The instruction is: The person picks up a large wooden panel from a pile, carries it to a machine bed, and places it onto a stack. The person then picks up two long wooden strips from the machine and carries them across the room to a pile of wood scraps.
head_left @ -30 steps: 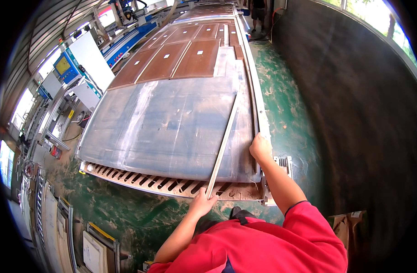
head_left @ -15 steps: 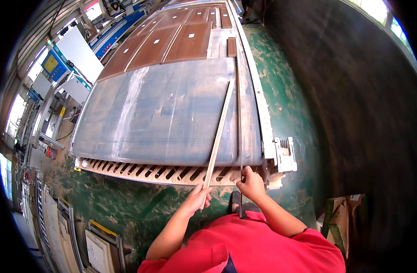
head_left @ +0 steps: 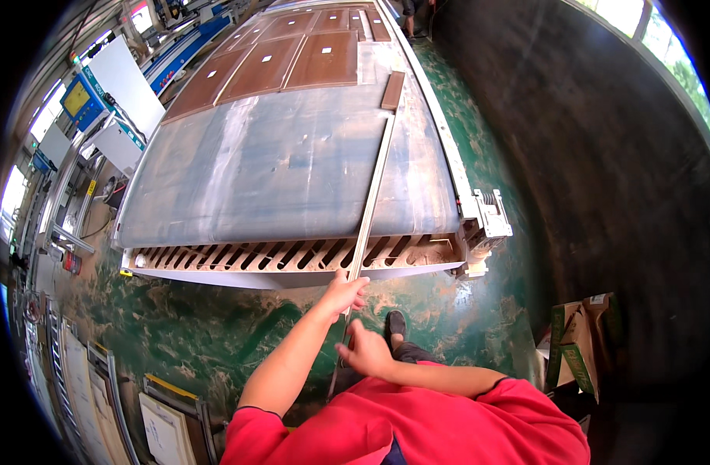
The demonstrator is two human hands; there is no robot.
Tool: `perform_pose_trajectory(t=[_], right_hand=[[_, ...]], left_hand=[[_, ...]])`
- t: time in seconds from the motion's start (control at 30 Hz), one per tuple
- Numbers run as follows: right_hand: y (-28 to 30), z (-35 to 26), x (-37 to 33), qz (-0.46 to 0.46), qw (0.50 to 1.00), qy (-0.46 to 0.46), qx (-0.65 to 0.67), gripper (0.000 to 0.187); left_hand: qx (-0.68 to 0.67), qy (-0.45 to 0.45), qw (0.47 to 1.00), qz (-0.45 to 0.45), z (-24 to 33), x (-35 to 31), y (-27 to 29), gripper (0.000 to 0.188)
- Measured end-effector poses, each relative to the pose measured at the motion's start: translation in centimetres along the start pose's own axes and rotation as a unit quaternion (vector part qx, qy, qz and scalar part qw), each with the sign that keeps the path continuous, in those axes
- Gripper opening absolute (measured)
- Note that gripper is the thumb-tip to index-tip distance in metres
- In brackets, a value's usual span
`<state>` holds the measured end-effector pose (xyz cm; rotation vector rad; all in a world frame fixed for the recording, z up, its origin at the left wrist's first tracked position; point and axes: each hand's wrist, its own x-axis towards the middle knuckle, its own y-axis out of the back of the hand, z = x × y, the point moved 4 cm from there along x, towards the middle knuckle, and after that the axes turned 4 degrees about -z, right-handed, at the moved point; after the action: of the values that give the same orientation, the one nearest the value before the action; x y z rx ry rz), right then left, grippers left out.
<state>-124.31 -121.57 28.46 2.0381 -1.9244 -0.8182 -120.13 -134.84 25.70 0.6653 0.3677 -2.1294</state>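
Note:
Long, thin, pale strips [head_left: 377,179] lie over the near end of the conveyor table and reach toward me. My left hand [head_left: 344,294] is closed around their near part, just beyond the table's front edge. Close below it, my right hand [head_left: 367,350] grips a dark thin strip [head_left: 336,377], which runs down toward my body. Farther up, the dark strip comes together with the pale ones, and I cannot tell them apart there. At the strips' far end lies a short brown board piece [head_left: 393,91], slightly turned.
Several brown panels [head_left: 321,60] with white labels cover the table's far part. A slotted rack [head_left: 270,256] runs under the table's front edge. Opened cardboard boxes [head_left: 578,345] stand at right, and boards [head_left: 165,426] lean at lower left. Another person [head_left: 408,17] stands at the far right.
My right hand has moved left and down with the dark strip, bringing it against the pale strips. The short brown piece has turned askew. My view has shifted somewhat.

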Motion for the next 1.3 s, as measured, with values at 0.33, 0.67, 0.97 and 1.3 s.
perform_pose_trajectory(t=[0.33,0.67,0.97,1.3], right_hand=[[0.1,4.2,1.9,-0.165,0.978,0.078,0.098,0.020],[9.4,5.3,17.2,-0.008,0.834,-0.109,0.541,0.027],[9.2,2.3,20.3,-0.015,0.768,-0.188,0.612,0.028],[6.1,-1.9,20.8,-0.001,0.791,-0.135,0.597,0.017]], left_hand=[[0.273,-0.038,0.948,0.156,-2.2,-7.1,4.5,0.041],[0.357,0.048,0.911,0.203,-5.6,-24.3,7.5,0.030],[0.418,0.044,0.817,0.393,-8.3,-36.2,8.8,0.022],[0.430,0.111,0.773,0.453,-7.8,-41.4,10.5,0.022]])
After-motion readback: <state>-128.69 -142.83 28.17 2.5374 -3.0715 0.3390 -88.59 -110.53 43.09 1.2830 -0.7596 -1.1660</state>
